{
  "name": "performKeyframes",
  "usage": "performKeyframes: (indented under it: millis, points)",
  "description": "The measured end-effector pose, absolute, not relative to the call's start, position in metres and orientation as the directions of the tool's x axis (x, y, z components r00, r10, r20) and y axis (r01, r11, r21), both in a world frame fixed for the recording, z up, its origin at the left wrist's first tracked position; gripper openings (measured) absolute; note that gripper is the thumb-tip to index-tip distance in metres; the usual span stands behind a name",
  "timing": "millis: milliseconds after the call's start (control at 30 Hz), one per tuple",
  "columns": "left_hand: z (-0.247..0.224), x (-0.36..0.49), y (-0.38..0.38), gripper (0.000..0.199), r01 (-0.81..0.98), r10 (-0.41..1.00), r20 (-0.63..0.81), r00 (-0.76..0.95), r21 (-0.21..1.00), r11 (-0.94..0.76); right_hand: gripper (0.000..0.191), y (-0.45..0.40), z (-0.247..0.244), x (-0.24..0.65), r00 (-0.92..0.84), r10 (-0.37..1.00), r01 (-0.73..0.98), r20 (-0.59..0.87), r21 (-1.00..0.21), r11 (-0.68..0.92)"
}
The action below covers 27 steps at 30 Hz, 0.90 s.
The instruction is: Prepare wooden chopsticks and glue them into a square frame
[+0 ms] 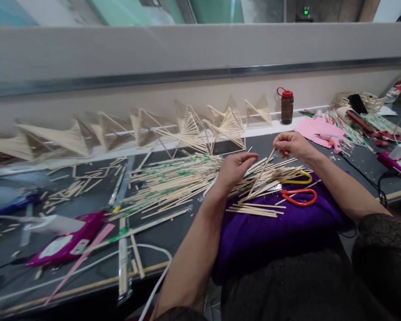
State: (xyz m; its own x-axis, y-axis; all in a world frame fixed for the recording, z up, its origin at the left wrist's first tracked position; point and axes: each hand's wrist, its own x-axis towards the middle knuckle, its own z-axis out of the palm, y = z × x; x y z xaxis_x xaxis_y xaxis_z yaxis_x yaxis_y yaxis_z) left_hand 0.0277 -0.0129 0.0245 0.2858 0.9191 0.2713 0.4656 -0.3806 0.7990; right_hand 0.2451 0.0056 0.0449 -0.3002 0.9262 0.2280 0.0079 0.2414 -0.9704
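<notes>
A thin wooden stick [262, 173] is pinched at its upper end in my right hand [289, 145], slanting down to the left over the pile. My left hand [234, 169] hovers over the wooden sticks; its thumb and fingers point right, apart, with nothing seen between them. Below the hands, scissors with one red and one yellow handle [300, 197] lie on a purple cloth [270, 234]. Several short sticks [257, 209] rest side by side on the cloth's left part. A larger heap of sticks [177, 180] with green-marked wrappers spreads left of my left hand.
Twisted stick models [187, 133] line the wall. A red-capped bottle [287, 107] stands behind my right hand. A pink glue gun [334, 140] lies right, a magenta power strip [70, 238] left. A white cable [163, 252] crosses the table's front edge.
</notes>
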Motion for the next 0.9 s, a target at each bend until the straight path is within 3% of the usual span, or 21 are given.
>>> performKeyframes:
  millis: [100, 267, 433, 567, 700, 800, 900]
  points:
    - [0.032, 0.044, -0.013, 0.033, 0.163, 0.96, 0.138, 0.245, 0.97, -0.181, 0.018, 0.005, 0.036, 0.236, -0.266, 0.931, 0.024, 0.249, -0.964, 0.264]
    - [0.025, 0.063, -0.017, 0.029, 0.026, 0.974, 0.148, 0.173, 0.988, -0.155, 0.018, 0.001, 0.021, 0.222, -0.208, 0.935, 0.033, 0.286, -0.954, 0.299]
    - [0.016, 0.059, -0.017, 0.019, 0.237, 0.967, 0.246, 0.063, 0.938, -0.254, 0.018, -0.001, 0.013, 0.212, -0.204, 0.923, 0.129, 0.326, -0.926, 0.356]
    - [0.014, 0.058, -0.019, 0.02, 0.452, 0.923, 0.378, 0.074, 0.812, -0.369, 0.019, -0.001, 0.013, 0.212, -0.223, 0.903, 0.19, 0.368, -0.892, 0.41]
    - [0.015, 0.058, -0.024, 0.021, 0.54, 0.897, 0.437, 0.068, 0.74, -0.401, 0.024, -0.015, 0.027, 0.228, -0.259, 0.876, 0.312, 0.406, -0.823, 0.474]
    - [0.014, 0.057, -0.023, 0.018, 0.554, 0.894, 0.444, 0.063, 0.729, -0.402, 0.022, -0.039, 0.038, 0.254, -0.373, 0.839, 0.504, 0.397, -0.672, 0.542]
    - [0.011, 0.059, -0.021, 0.017, 0.564, 0.885, 0.455, 0.096, 0.708, -0.425, 0.023, -0.067, 0.038, 0.279, -0.639, 0.757, 0.665, 0.134, -0.399, 0.632]
